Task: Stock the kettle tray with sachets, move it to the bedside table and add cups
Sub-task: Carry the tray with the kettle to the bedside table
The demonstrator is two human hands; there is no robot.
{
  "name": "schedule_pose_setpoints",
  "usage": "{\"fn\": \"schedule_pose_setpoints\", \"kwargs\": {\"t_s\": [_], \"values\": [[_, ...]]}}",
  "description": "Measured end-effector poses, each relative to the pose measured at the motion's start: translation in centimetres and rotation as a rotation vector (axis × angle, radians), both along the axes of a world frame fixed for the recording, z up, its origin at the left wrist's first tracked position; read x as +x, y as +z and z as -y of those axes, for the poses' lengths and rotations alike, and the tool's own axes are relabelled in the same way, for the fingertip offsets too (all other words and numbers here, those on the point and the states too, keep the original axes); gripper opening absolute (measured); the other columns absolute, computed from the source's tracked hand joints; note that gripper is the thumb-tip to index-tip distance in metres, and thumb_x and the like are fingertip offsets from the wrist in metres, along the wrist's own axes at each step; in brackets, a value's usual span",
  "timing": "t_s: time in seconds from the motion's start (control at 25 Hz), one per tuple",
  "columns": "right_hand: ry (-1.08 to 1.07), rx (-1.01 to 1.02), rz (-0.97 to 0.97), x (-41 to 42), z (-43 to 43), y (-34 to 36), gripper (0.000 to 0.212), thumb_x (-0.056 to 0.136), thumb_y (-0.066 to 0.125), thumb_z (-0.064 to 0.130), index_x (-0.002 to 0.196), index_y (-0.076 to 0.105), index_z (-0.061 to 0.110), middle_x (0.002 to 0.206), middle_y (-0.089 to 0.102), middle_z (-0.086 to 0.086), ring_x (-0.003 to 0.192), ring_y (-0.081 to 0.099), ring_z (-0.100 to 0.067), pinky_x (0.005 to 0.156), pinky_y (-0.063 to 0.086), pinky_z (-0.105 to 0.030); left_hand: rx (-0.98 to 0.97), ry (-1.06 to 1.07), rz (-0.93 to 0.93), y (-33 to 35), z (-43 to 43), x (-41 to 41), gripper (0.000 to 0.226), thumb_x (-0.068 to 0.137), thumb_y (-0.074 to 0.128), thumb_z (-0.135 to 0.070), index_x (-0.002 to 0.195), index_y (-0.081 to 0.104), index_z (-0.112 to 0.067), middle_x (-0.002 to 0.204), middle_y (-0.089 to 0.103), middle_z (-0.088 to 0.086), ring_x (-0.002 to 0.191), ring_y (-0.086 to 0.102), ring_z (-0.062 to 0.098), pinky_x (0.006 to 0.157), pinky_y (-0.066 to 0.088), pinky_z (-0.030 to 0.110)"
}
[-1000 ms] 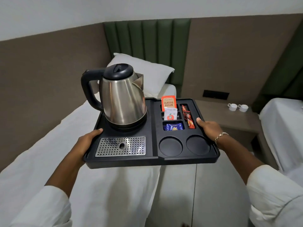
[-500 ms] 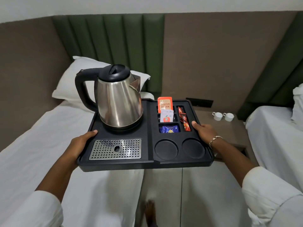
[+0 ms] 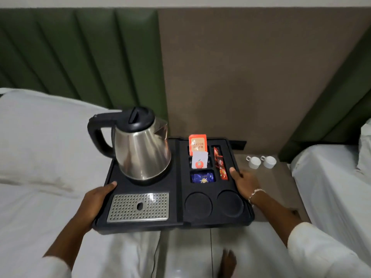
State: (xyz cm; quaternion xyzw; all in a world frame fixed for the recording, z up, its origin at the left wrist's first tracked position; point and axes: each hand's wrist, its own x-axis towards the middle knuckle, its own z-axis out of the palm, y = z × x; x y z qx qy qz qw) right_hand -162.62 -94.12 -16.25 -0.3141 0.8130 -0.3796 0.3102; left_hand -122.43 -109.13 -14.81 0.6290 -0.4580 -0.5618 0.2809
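I hold a black kettle tray (image 3: 178, 183) in the air by both short sides. My left hand (image 3: 96, 201) grips its left edge and my right hand (image 3: 244, 182) grips its right edge. On it stand a steel kettle (image 3: 141, 149), an orange tea sachet (image 3: 197, 143), a white sachet (image 3: 199, 162), a blue sachet (image 3: 202, 177) and red stick sachets (image 3: 219, 163). Both round cup recesses (image 3: 198, 203) are bare. Two white cups (image 3: 262, 161) stand on the brown bedside table (image 3: 281, 187), right of the tray.
A white bed with a pillow (image 3: 40, 141) lies to the left, another white bed (image 3: 333, 187) to the right. A wall socket (image 3: 239, 145) sits behind the tray. A cable (image 3: 154, 257) and my foot (image 3: 227, 261) show on the floor below.
I have stepped closer to the bedside table with the tray held in both hands. The tray now hangs over the table's left part, with the cups close to its right side.
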Motion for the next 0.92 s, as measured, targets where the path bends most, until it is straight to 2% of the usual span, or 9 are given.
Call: {"fn": "schedule_pose_setpoints", "kwargs": {"t_s": [0.08, 0.24, 0.4, 0.52, 0.6, 0.76, 0.92], "values": [[-0.008, -0.024, -0.003, -4.0, 3.4, -2.4, 0.036, 0.095, 0.049, 0.04, 0.089, 0.07, 0.01, 0.085, 0.067, -0.007, 0.083, 0.062, -0.024, 0.072, 0.038, -0.025, 0.02, -0.03, 0.014, -2.3, 3.2, -4.0, 0.043, 0.078, 0.071, -0.045, 0.085, 0.073, -0.003, 0.078, 0.077, 0.019, 0.07, 0.074, 0.037, 0.069, 0.055, 0.043], [0.048, 0.017, -0.045, -12.9, 9.3, -9.1, 0.032, 0.094, 0.05, 0.039, 0.093, 0.069, 0.012, 0.085, 0.066, -0.002, 0.083, 0.061, -0.02, 0.077, 0.044, -0.027, 0.072, -0.003, 0.025, -8.7, 7.6, -12.2, 0.034, 0.083, 0.067, -0.039, 0.086, 0.074, -0.005, 0.083, 0.075, 0.027, 0.076, 0.071, 0.046, 0.083, 0.054, 0.058], [0.016, 0.068, -0.067, -21.7, 12.6, -17.7, 0.028, 0.094, 0.05, 0.038, 0.084, 0.068, 0.018, 0.075, 0.067, 0.001, 0.075, 0.062, -0.016, 0.063, 0.041, -0.023, 0.099, 0.006, 0.078, -17.8, 11.3, -20.2, 0.036, 0.081, 0.069, -0.042, 0.08, 0.071, -0.006, 0.078, 0.076, 0.021, 0.079, 0.071, 0.045, 0.082, 0.054, 0.057], [-0.068, 0.124, -0.064, -25.5, 13.2, -25.1, 0.033, 0.095, 0.05, 0.035, 0.094, 0.07, 0.009, 0.076, 0.065, -0.006, 0.076, 0.061, -0.021, 0.067, 0.04, -0.028, 0.123, -0.01, 0.092, -24.6, 13.6, -25.2, 0.028, 0.085, 0.067, -0.034, 0.088, 0.071, -0.006, 0.085, 0.075, 0.024, 0.084, 0.07, 0.046, 0.087, 0.053, 0.061], [-0.106, 0.159, -0.086, -26.9, 12.8, -29.6, 0.033, 0.096, 0.049, 0.033, 0.093, 0.069, 0.006, 0.073, 0.062, -0.006, 0.076, 0.06, -0.024, 0.065, 0.038, -0.027, 0.132, -0.059, 0.111, -29.4, 14.8, -27.5, 0.026, 0.087, 0.065, -0.032, 0.088, 0.071, -0.007, 0.086, 0.074, 0.026, 0.084, 0.07, 0.045, 0.087, 0.052, 0.062], [-0.138, 0.209, -0.132, -29.0, 12.0, -37.3, 0.037, 0.096, 0.047, 0.036, 0.094, 0.068, 0.005, 0.076, 0.061, -0.006, 0.077, 0.057, -0.022, 0.07, 0.038, -0.028, 0.164, -0.121, 0.117, -37.8, 16.4, -30.4, 0.032, 0.082, 0.067, -0.043, 0.092, 0.073, -0.013, 0.092, 0.075, 0.021, 0.088, 0.07, 0.042, 0.088, 0.053, 0.057], [-0.134, 0.263, -0.222, -30.5, 11.3, -40.7, 0.041, 0.097, 0.045, 0.037, 0.092, 0.067, 0.003, 0.074, 0.056, -0.005, 0.072, 0.05, -0.019, 0.068, 0.033, -0.027, 0.145, -0.215, 0.231, -41.8, 16.6, -32.0, 0.039, 0.081, 0.064, -0.053, 0.087, 0.071, -0.016, 0.084, 0.077, 0.011, 0.078, 0.072, 0.028, 0.073, 0.054, 0.039]]}}
